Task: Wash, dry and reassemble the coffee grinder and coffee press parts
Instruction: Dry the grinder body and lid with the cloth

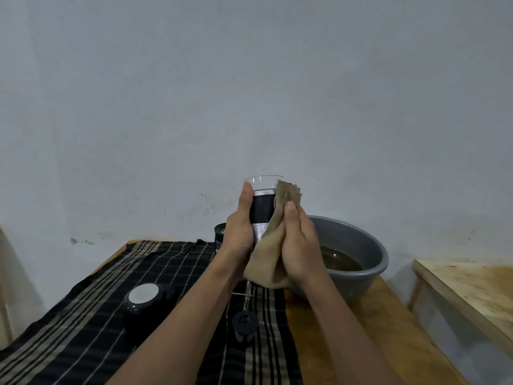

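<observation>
Here, left hand (pixel 240 232) gripping press body (pixel 262 208), right hand (pixel 298 243) pressing cloth (pixel 270 262), basin (pixel 369 245) behind.

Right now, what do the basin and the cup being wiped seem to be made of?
The basin looks like grey plastic: a matte, thick, rolled rim. The cup looks like clear glass or plastic at its see-through top, with a black sleeve below; which one I cannot tell.
</observation>
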{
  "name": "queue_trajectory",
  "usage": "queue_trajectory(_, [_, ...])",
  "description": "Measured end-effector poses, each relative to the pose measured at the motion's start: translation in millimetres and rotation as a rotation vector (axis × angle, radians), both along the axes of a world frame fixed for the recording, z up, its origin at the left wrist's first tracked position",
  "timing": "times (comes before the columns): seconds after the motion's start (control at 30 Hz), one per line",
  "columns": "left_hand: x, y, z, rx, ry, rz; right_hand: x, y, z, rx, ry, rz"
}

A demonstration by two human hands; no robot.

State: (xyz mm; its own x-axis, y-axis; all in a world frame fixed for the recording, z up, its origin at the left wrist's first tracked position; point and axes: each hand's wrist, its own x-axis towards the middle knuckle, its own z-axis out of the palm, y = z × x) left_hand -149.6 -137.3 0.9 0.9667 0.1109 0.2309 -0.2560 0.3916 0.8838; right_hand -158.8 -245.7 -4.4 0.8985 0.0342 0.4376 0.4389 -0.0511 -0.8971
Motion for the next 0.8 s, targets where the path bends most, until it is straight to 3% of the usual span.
queue_trajectory(0.1, [4.4, 2.7, -5.0, -0.065, 0.001, -0.037, -9.3, -3.5, -12.1, -0.068, -0.093, -0.032])
queue_trajectory(0.23, [5.4, 3.4, -13.6, -0.269, 0.014, -0.023, -15.2, -3.1, -25.4, -0.119, -0.002, -0.033])
queue_trajectory(0.4, [5.3, -1.3, -15.0, -0.326, -0.033, -0.031, -9.0, 0.6, -27.3, 0.291, 0.433, 0.002])
queue_trajectory(0.5, [0.3, -4.8, -9.5, -0.268, -0.058, -0.005, -4.5, 4.4, -30.9, 0.504, 0.504, -0.012])
queue_trajectory(0.6, [-1.0, -11.7, 3.4, -0.007, -0.147, 0.216, -0.3, 4.5, -25.2, 0.587, 0.330, -0.165])
queue_trajectory(0.7, [-4.0, -16.0, 8.3, 0.177, -0.223, 0.324, -1.0, -1.7, -12.8, 0.397, 0.033, -0.392])
queue_trajectory(0.8, [-6.4, -19.3, 5.2, 0.150, -0.148, 0.308, -1.5, 1.4, -11.1, 0.273, -0.143, -0.475])
